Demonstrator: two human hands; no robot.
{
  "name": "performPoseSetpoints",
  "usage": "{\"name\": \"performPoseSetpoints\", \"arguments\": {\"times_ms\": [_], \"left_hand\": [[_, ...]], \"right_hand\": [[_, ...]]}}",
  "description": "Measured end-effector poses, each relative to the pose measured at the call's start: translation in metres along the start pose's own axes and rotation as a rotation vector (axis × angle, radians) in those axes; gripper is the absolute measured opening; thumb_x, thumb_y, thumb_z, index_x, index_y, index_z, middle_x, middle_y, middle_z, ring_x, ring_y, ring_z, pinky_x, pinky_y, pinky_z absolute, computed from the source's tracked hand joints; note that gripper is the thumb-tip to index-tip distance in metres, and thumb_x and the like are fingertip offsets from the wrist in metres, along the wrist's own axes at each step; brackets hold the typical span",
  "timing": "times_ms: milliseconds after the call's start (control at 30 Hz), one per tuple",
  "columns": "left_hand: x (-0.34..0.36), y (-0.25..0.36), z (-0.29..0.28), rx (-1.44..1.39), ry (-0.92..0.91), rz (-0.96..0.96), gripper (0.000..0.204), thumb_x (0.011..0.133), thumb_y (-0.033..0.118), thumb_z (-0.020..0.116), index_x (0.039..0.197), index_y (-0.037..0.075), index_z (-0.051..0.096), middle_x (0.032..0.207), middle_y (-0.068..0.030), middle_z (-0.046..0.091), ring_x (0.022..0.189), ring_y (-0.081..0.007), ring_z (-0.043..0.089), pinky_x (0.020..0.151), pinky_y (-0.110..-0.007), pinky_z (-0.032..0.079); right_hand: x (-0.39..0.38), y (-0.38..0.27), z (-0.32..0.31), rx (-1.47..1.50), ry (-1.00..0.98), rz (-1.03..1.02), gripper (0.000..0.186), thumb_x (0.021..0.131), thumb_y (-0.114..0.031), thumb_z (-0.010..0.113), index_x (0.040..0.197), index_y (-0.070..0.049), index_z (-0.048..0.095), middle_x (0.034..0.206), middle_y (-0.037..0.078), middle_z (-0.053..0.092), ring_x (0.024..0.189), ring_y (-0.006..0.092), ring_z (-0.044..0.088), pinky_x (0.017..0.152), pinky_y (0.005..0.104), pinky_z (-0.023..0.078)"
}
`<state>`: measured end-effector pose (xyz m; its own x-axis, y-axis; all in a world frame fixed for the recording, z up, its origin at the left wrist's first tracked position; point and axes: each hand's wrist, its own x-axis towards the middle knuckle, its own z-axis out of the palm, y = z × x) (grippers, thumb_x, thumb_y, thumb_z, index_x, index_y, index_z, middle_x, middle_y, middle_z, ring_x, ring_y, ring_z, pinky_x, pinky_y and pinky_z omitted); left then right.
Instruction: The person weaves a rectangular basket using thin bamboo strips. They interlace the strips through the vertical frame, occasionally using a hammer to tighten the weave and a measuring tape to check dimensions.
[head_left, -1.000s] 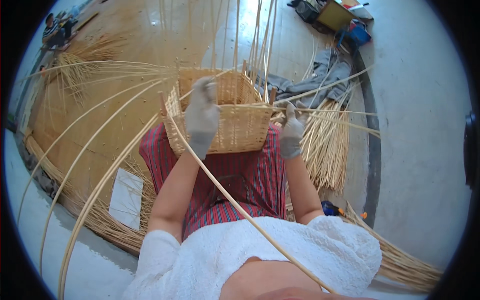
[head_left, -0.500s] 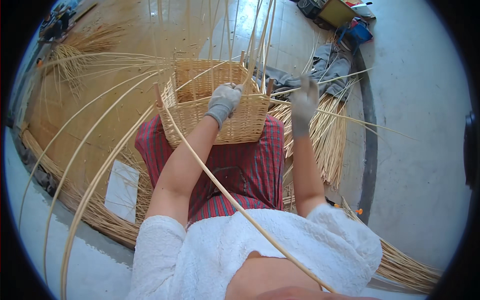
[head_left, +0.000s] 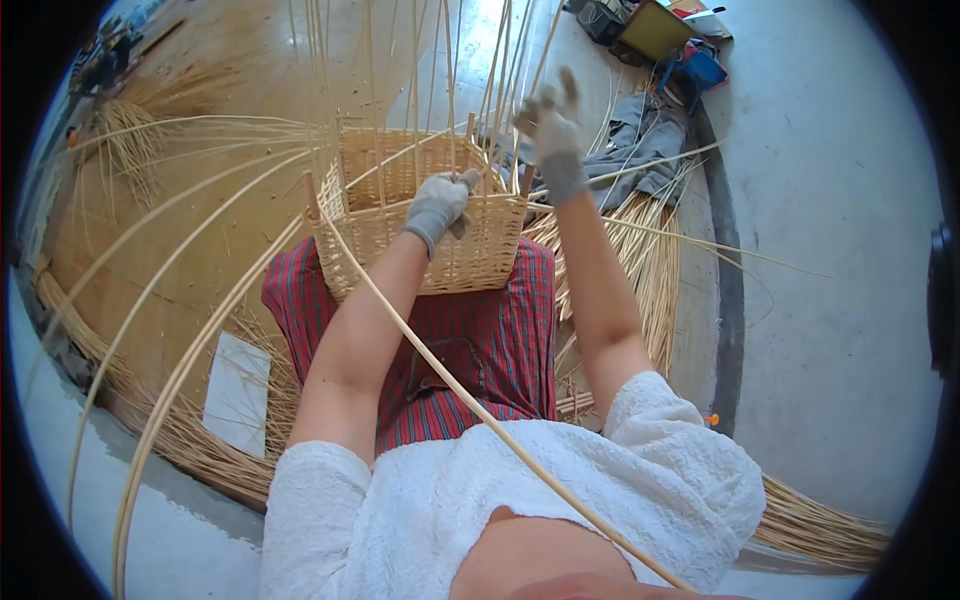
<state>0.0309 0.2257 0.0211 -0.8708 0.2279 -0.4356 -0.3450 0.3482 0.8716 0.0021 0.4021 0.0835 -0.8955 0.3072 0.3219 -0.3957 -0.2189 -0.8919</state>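
A woven wicker basket (head_left: 476, 262) rests on my lap, its upright canes standing tall around the rim and more canes bending out to the left and toward me. My left hand (head_left: 440, 208), in a grey-white work glove, is closed on the near rim of the basket, thumb pointing right. Raised beyond the basket's right corner, my gloved right hand (head_left: 553, 125) has its fingers spread, somewhat blurred, with nothing visible in it. Short wooden pegs (head_left: 311, 195) stick up at the basket's corners.
Bundles of cane lie on the floor at the right (head_left: 650, 270), left and lower right. Beside the right bundle is a heap of grey cloth (head_left: 640, 140). A white board (head_left: 238, 392) lies left of my knees. Boxes and a blue item (head_left: 700, 68) stand far right.
My right hand has swung up and to the left, from beside the basket's right corner to above and beyond it. My left hand stays on the rim. The left canes have swayed slightly.
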Motion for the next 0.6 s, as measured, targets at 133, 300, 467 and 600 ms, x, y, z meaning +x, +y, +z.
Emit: {"name": "performPoseSetpoints", "arguments": {"times_ms": [133, 300, 467, 600], "left_hand": [[-0.005, 0.006, -0.004, 0.045, 0.040, -0.015, 0.041, 0.093, 0.037, 0.072, 0.110, 0.002, 0.058, 0.062, -0.0124, 0.067, 0.047, -0.0232, 0.066, 0.047, -0.037, 0.054], [-0.027, -0.017, -0.004, 0.066, 0.166, 0.231, 0.035, 0.091, 0.026, 0.075, 0.116, 0.007, 0.059, 0.076, -0.0130, 0.069, 0.060, -0.0241, 0.069, 0.058, -0.039, 0.055], [-0.084, -0.110, -0.035, 0.274, 0.415, 0.759, 0.046, 0.088, 0.012, 0.073, 0.131, 0.009, 0.056, 0.108, -0.0101, 0.067, 0.096, -0.0205, 0.068, 0.085, -0.037, 0.054], [-0.111, -0.128, -0.102, 0.623, 0.769, 0.537, 0.049, 0.086, 0.020, 0.075, 0.132, 0.016, 0.057, 0.106, -0.0090, 0.069, 0.093, -0.0255, 0.069, 0.078, -0.038, 0.054]], "right_hand": [[-0.089, -0.003, -0.091, 0.102, 0.377, 0.267, 0.037, 0.105, -0.027, 0.056, 0.130, -0.001, 0.050, 0.082, 0.011, 0.066, 0.072, 0.0246, 0.068, 0.069, 0.0430, 0.061], [-0.114, -0.039, -0.105, -0.396, 0.012, 0.829, 0.025, 0.105, -0.023, 0.055, 0.114, -0.002, 0.065, 0.088, 0.013, 0.072, 0.081, 0.0217, 0.073, 0.071, 0.0315, 0.060], [-0.185, -0.021, 0.030, -0.144, -0.440, 0.247, 0.027, 0.104, -0.018, 0.058, 0.126, -0.003, 0.063, 0.107, 0.005, 0.069, 0.100, 0.0136, 0.067, 0.087, 0.0283, 0.055], [-0.148, 0.010, 0.117, -0.396, -0.485, 0.260, 0.054, 0.103, -0.041, 0.056, 0.139, -0.001, 0.055, 0.138, 0.018, 0.060, 0.128, 0.0281, 0.057, 0.109, 0.0355, 0.042]]}}
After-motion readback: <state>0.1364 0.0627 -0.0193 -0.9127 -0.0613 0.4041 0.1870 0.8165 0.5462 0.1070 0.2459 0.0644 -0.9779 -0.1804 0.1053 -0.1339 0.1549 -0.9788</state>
